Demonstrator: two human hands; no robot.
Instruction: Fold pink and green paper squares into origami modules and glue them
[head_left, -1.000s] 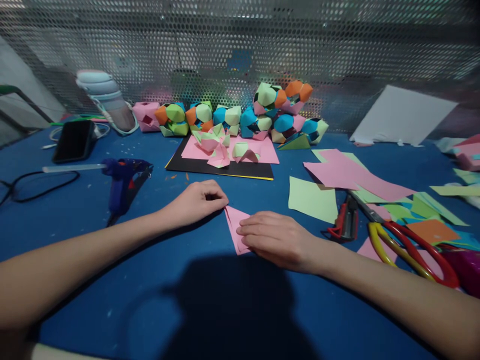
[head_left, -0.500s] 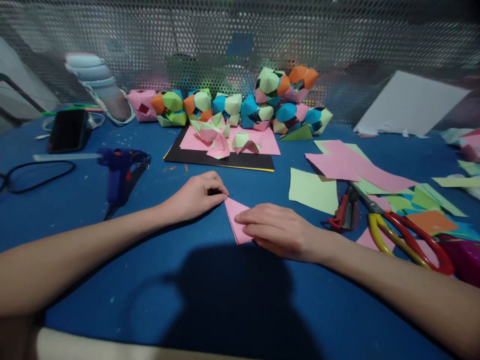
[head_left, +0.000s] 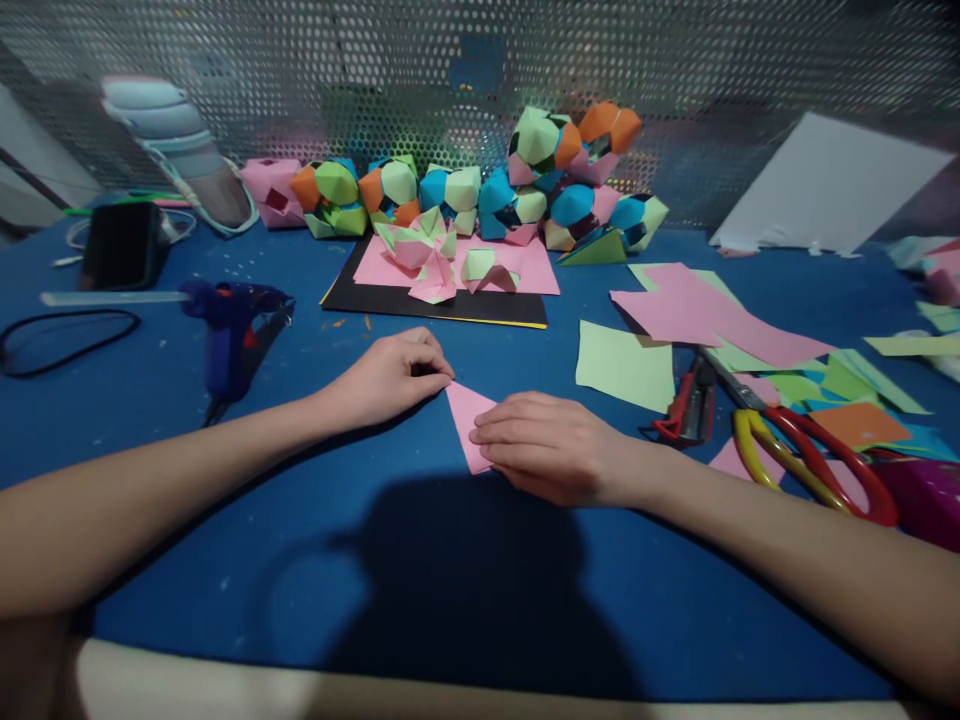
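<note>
Head view: folded pink paper [head_left: 466, 425], just below frame centre; layer edges near flush, visibly parted earlier.
Orientation: narrow tip up-left, visible left edge running down-right; full long axis hidden.
Left hand [head_left: 397, 378]: thumb and forefinger pinching tip.
Right hand [head_left: 559, 448]: fingers together, over paper.

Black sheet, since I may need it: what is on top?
On the black sheet lie pink paper and folded pink-and-green pieces; whatever they cover is hidden.
</note>
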